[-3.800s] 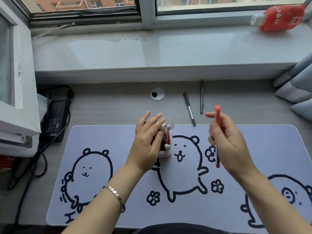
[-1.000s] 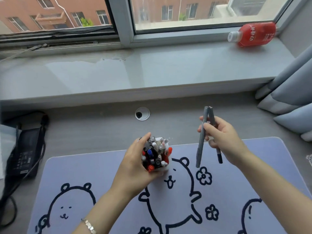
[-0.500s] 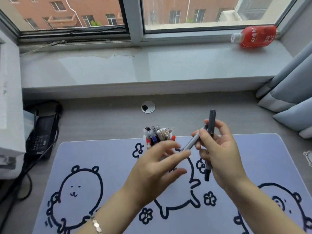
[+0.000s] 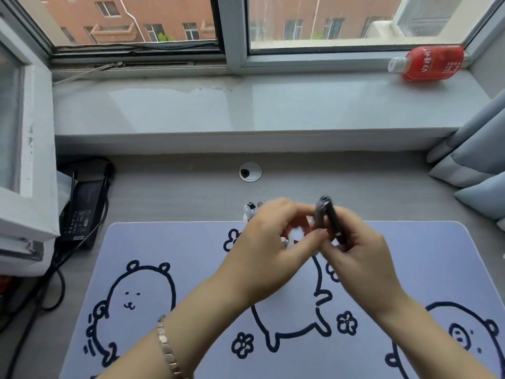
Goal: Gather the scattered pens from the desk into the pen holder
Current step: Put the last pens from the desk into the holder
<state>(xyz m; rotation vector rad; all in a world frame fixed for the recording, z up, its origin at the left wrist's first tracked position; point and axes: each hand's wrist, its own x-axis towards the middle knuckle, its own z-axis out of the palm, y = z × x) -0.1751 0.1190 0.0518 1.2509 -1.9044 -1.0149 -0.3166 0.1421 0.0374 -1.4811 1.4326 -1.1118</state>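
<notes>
My two hands meet above the middle of the purple bear-print desk mat point(image 4: 169, 242). My right hand point(image 4: 358, 255) grips a black pen point(image 4: 335, 227), held upright and blurred. A grey pen point(image 4: 320, 214) stands right beside it, pinched between the forefinger and thumb of my left hand point(image 4: 267, 247). The white pen holder point(image 4: 249, 212) stands at the mat's far edge, almost wholly hidden behind my left hand. Only a few pen tops show at its left side. No loose pens lie on the desk.
A black power adapter point(image 4: 82, 212) with cables sits at the desk's left edge. A round cable hole point(image 4: 250, 172) lies behind the holder. A red bottle point(image 4: 431, 62) rests on the windowsill point(image 4: 246, 110). Grey curtains point(image 4: 478, 160) hang at the right.
My left hand left the holder and rose to meet the right hand, closing its fingers on the grey pen. Both hands now sit closer together over the holder.
</notes>
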